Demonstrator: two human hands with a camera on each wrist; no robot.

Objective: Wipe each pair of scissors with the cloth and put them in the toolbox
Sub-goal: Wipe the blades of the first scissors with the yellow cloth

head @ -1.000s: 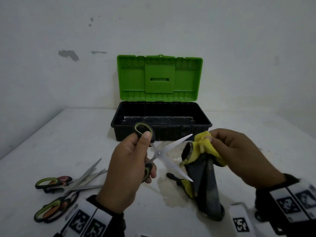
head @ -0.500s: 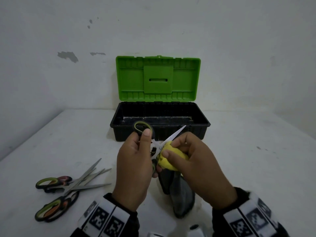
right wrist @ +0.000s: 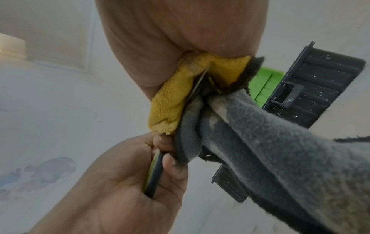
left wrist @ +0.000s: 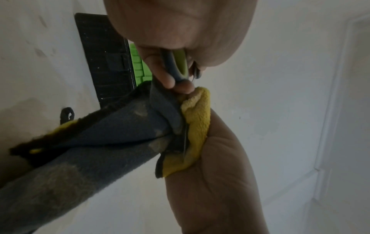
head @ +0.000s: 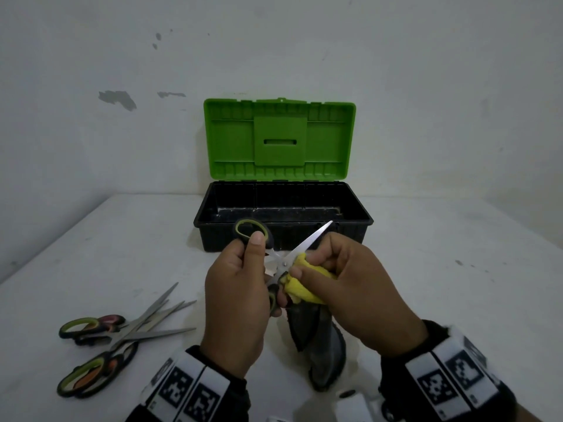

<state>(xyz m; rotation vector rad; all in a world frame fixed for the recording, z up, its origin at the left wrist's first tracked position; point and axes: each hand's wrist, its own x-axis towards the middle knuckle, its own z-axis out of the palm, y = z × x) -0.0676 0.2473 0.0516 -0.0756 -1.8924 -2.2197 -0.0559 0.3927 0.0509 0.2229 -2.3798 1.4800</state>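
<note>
Two hands meet over the white table (head: pixel 426 269), each clamped on something. The left hand (head: pixel 240 303) grips a pair of open scissors (head: pixel 286 260) by the handles: its thumb lies across the upper green-lined loop and its curled fingers wrap the lower handle, as the right wrist view shows. One bare blade sticks up and away from this hand toward the toolbox (head: pixel 283 214).

The right hand (head: pixel 350 296) is closed round the cloth (head: pixel 304 287), its fingers and thumb pinching a yellow fold of it onto the other blade right beside the pivot. In both wrist views the thin edge of that blade runs between the yellow layers inside the fist. The grey part of the cloth hangs down below the right hand and reaches the table, just beside the left wrist.

Beyond both hands stands the toolbox, black with its green lid upright and open; no scissors show inside it. Well out to the left of the left hand, several more pairs of scissors (head: pixel 115 339) lie crossed in a loose heap on the table, untouched, blades pointing toward the hands. Exactly how many pairs is hard to tell.
</note>
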